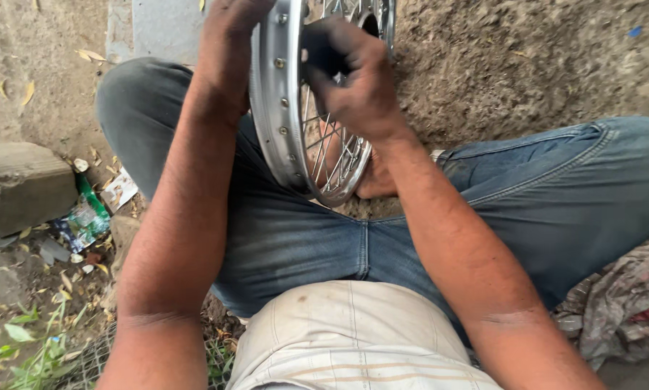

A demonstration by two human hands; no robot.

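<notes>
Head view: spoked wheel rim (285, 108) upright btwn knees at 12 o'clock, lower edge near lap; left hand (227, 43) wrapped over rim's outer edge at approx 11, right hand (353, 79) clenched in among spokes (332, 155) at approx 1, whatever sits in its grip hidden by fingers. Spokes seated w/ nipples lined along rim wall, so lacing looks done; judging from right hand's spot, spoke-by-spoke work mid-way, no way to tell how many left. Dirt ground (498, 65) beyond, stone block (28, 180) at 9, rag (628, 303) at 4.
</notes>
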